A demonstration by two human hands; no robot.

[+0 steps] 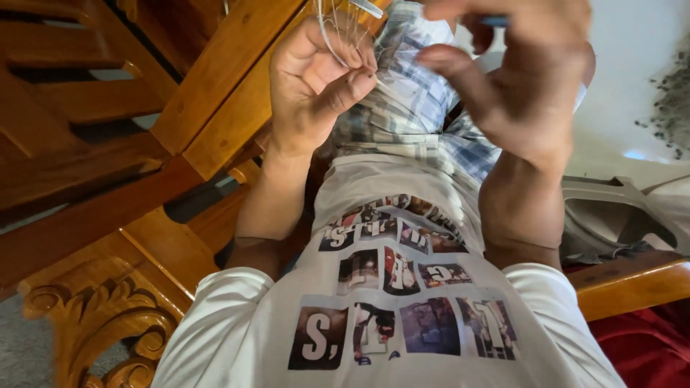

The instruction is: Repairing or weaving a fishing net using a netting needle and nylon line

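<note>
Both my hands are raised in front of my white printed shirt (388, 287) and plaid shorts (417, 100). My left hand (316, 79) pinches thin pale wire or thread (338, 36) between thumb and forefinger; the strands loop upward out of view. Close beside it, my right hand (517, 79) has its fingers curled, and a small blue object (494, 21) shows at its fingertips near the top edge. What that object is cannot be told. The two hands almost touch above my lap.
Carved wooden furniture (108, 316) and slanted wooden bars (215, 79) fill the left side. A wooden armrest (632, 284) and red cushion (647, 345) lie at the right, with a grey plastic piece (618, 208) and a pale floor (632, 57) behind.
</note>
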